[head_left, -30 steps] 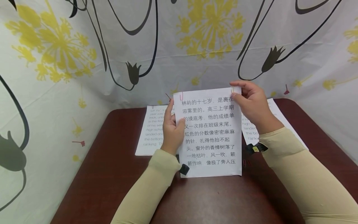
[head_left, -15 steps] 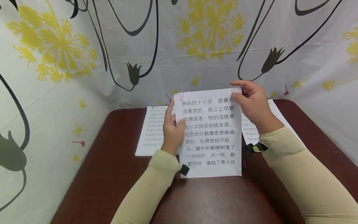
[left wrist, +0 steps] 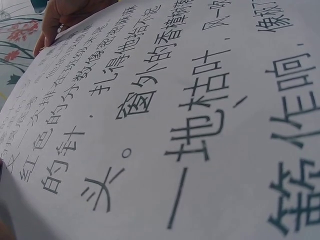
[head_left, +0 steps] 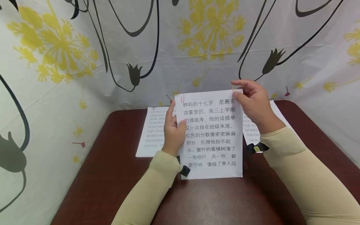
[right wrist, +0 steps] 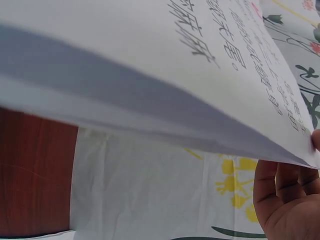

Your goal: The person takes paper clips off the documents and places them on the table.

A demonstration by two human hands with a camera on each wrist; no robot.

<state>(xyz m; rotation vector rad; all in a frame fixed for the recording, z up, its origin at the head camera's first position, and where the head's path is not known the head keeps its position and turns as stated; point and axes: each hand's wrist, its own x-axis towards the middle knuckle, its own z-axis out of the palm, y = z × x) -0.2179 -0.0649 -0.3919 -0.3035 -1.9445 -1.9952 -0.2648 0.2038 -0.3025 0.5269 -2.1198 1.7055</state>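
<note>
My left hand [head_left: 174, 132] grips the left edge of a small stack of white sheets [head_left: 211, 134] printed with large Chinese characters, thumb in front. The stack is held up, facing me. A red paper clip [head_left: 182, 97] sits on its top left corner. At the top right corner my right hand [head_left: 253, 101] pinches a pale yellow paper clip [head_left: 233, 88], which stands partly above the paper's edge. In the right wrist view, the front sheet [right wrist: 150, 45] bows away from the paper behind it, and the curled fingers [right wrist: 267, 185] are behind the corner.
English-printed sheets [head_left: 153, 134] lie behind on the left, with a dark clip on top. More English sheets [head_left: 251, 131] lie on the right, partly hidden by my arm. Small red paper clips [head_left: 245, 165] rest on the dark red table [head_left: 112, 175]. A patterned curtain [head_left: 168, 47] stands behind.
The yellow clip has slid slightly upward against the paper's top edge, with my right hand rising a little. The stack has dropped slightly. The left hand stays nearly still.
</note>
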